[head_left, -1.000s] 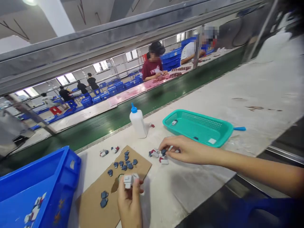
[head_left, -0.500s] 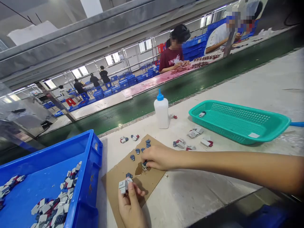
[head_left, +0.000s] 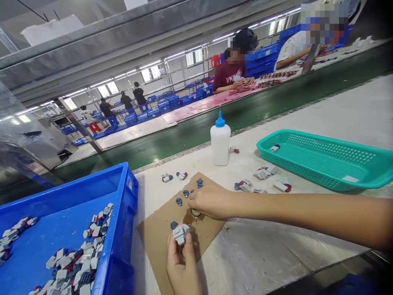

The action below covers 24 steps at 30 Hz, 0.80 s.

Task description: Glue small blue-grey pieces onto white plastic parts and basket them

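Note:
My left hand [head_left: 183, 262] is closed on a light grey plastic toy part [head_left: 180, 234], held upright between thumb and fingers over the near side of a brown cardboard sheet [head_left: 156, 233]. My right hand [head_left: 207, 200] pinches a small dark toy piece [head_left: 195, 212] at a wet brown patch on the cardboard. The piece's pale, round face shows under the fingers; the rest is hidden. Several dark blue pieces, such as this ridged one [head_left: 179, 201], lie on the cardboard beyond my hands. Another dark blue piece [head_left: 173, 225] is just behind the grey part.
A blue crate [head_left: 123, 229] of grey, red and dark parts stands at left. A white bottle with a blue nozzle [head_left: 220, 143] stands behind the cardboard. At right is a green basket [head_left: 307, 172]; loose grey-red parts [head_left: 245, 186] lie before it. Co-workers sit across the green conveyor [head_left: 184, 137].
The grey part in my left hand has turned and come closer to my right hand. The piece in my right hand now shows its pale face. The whole view has shifted slightly.

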Each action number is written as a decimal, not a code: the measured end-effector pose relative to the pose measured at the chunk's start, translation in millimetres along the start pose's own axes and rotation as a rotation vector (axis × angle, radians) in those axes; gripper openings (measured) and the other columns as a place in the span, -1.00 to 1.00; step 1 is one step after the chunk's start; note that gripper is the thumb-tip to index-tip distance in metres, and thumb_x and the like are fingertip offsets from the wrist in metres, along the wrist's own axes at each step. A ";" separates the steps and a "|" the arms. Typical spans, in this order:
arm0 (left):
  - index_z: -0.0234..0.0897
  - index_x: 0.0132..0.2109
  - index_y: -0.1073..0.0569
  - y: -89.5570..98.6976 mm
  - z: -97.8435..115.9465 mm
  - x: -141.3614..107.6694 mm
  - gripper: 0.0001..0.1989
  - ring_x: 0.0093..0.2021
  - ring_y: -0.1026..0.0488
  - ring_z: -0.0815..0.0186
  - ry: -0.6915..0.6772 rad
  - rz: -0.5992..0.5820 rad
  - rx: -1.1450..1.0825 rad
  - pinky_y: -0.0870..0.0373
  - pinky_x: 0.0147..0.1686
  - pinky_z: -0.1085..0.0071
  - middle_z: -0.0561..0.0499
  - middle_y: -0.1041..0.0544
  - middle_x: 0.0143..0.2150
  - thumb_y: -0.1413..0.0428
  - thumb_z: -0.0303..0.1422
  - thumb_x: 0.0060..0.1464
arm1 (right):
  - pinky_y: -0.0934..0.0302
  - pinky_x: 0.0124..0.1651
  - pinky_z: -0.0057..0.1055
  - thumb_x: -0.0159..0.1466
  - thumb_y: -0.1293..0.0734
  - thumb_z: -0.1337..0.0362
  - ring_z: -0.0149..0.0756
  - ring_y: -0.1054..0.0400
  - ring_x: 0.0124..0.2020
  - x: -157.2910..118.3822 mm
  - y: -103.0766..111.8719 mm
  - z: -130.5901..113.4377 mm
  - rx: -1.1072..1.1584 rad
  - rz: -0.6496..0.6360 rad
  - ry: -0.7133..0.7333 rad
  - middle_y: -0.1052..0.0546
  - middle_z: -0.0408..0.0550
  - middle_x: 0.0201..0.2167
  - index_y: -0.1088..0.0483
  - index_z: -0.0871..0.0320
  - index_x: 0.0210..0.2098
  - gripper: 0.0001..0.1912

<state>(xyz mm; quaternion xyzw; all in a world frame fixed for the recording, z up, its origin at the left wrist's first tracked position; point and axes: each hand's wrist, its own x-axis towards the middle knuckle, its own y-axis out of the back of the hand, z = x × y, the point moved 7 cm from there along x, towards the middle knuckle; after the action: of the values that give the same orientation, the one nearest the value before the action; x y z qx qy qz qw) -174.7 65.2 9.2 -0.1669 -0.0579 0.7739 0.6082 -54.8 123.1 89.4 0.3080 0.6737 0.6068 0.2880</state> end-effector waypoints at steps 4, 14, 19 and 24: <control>-0.30 -0.22 -0.44 -3.6 7.2 -2.4 -0.59 -0.26 -0.47 0.30 -0.047 -0.061 0.025 -0.43 -0.29 0.53 -0.06 -0.52 -0.27 -0.22 -0.13 -0.19 | 0.02 -0.48 -0.44 0.06 -0.28 0.43 -0.35 -0.23 -0.47 -6.9 19.3 -0.4 0.170 0.065 -0.015 -0.43 -0.05 -0.46 -0.36 0.21 -0.45 -0.96; -0.30 -0.27 -0.46 -13.0 18.3 -11.8 -0.64 -0.42 -0.45 0.44 -0.034 -0.052 -0.089 -0.38 -0.41 0.66 0.01 -0.54 -0.38 -0.28 -0.22 -0.25 | -0.10 -0.52 -0.61 0.06 -0.37 0.33 -0.52 -0.25 -0.55 -28.4 59.8 -9.3 0.695 0.220 -0.048 -0.44 -0.14 -0.51 -0.43 0.27 -0.34 -0.83; -0.30 -0.29 -0.47 -15.8 20.8 -14.1 -0.65 -0.45 -0.43 0.43 -0.039 -0.073 -0.098 -0.37 -0.43 0.64 0.01 -0.53 -0.40 -0.28 -0.22 -0.26 | -0.10 -0.53 -0.60 -0.01 -0.38 0.39 -0.49 -0.24 -0.55 -25.2 56.9 -16.4 0.721 0.208 -0.035 -0.41 -0.17 -0.55 -0.45 0.25 -0.38 -0.85; -0.28 -0.25 -0.46 -13.4 12.3 -6.9 -0.68 -0.38 -0.45 0.40 -0.042 -0.168 -0.016 -0.37 -0.39 0.61 -0.01 -0.53 -0.33 -0.24 -0.21 -0.17 | -0.10 -0.51 -0.59 0.00 -0.37 0.40 -0.46 -0.25 -0.53 -24.0 51.2 -18.3 0.686 0.174 -0.017 -0.40 -0.18 -0.58 -0.46 0.23 -0.37 -0.84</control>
<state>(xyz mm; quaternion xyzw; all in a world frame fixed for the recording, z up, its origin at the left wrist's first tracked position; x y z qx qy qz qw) -164.9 63.4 26.0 -0.1499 -0.0905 0.7229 0.6684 -50.0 96.8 142.5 0.4483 0.8070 0.3649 0.1205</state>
